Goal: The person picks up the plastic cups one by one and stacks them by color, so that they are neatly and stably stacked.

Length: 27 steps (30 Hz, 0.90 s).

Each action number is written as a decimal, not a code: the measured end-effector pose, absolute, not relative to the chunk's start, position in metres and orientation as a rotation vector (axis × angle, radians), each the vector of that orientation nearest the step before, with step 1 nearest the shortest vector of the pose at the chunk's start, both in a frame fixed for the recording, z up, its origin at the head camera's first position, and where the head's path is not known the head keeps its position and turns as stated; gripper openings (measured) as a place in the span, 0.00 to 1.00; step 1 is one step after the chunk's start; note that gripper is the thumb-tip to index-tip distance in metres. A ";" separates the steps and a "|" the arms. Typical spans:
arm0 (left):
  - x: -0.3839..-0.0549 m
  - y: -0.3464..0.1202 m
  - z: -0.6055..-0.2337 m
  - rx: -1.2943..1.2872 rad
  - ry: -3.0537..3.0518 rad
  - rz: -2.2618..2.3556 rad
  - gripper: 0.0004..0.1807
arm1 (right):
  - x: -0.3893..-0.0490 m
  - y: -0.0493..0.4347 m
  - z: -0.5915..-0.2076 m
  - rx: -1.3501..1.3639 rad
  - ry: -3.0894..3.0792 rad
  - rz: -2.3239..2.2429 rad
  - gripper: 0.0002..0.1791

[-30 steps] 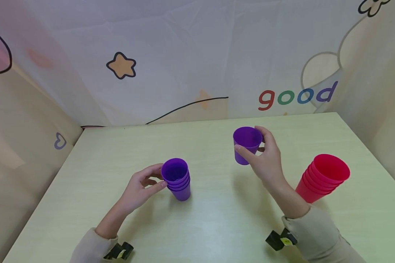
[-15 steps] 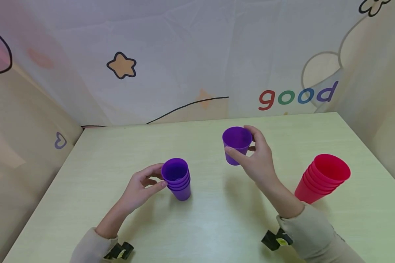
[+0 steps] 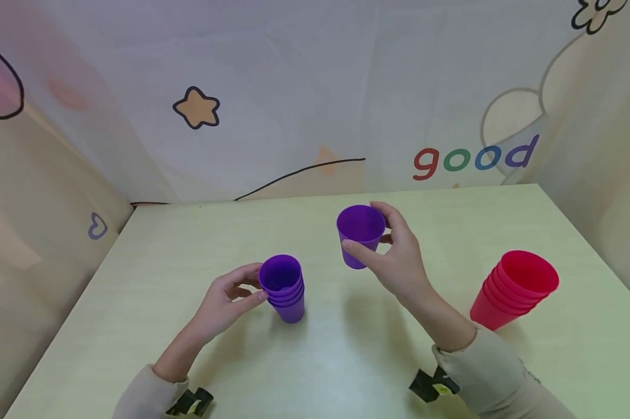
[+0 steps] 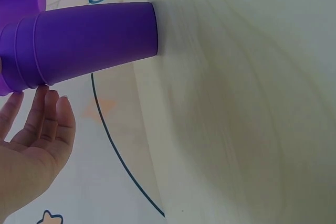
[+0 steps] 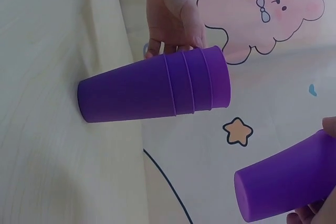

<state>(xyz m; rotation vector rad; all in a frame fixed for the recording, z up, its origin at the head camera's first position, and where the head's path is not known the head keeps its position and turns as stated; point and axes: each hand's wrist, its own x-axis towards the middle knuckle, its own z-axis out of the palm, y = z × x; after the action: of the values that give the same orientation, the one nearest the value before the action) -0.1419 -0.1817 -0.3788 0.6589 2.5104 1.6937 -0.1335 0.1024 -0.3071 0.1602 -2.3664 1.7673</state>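
A short stack of nested purple plastic cups stands upright on the table, mouth up. My left hand holds it from the left near the rims, thumb in front and fingers behind; the left wrist view shows the stack's side and fingertips touching its rim bands. My right hand grips a single purple cup, mouth up and slightly tilted, off the table to the right of and beyond the stack. In the right wrist view this single cup is apart from the stack.
A stack of nested red cups leans on the right side of the table, beside my right forearm. The pale table ends at a printed curtain at the back, with more curtain on both sides.
My right hand has moved left with the single purple cup, closer to the purple stack. My left hand and the stack have stayed in place. The head view has tilted slightly.
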 end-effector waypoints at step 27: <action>-0.141 -0.182 -0.380 0.706 2.517 1.698 0.21 | -0.136 0.067 -0.288 0.474 -2.325 1.743 0.39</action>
<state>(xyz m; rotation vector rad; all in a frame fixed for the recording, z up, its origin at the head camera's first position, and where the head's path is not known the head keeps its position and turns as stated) -0.1411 -0.1816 -0.3798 0.7061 2.5174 1.6983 -0.1364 0.0666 -0.2882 0.4740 -2.3249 1.7429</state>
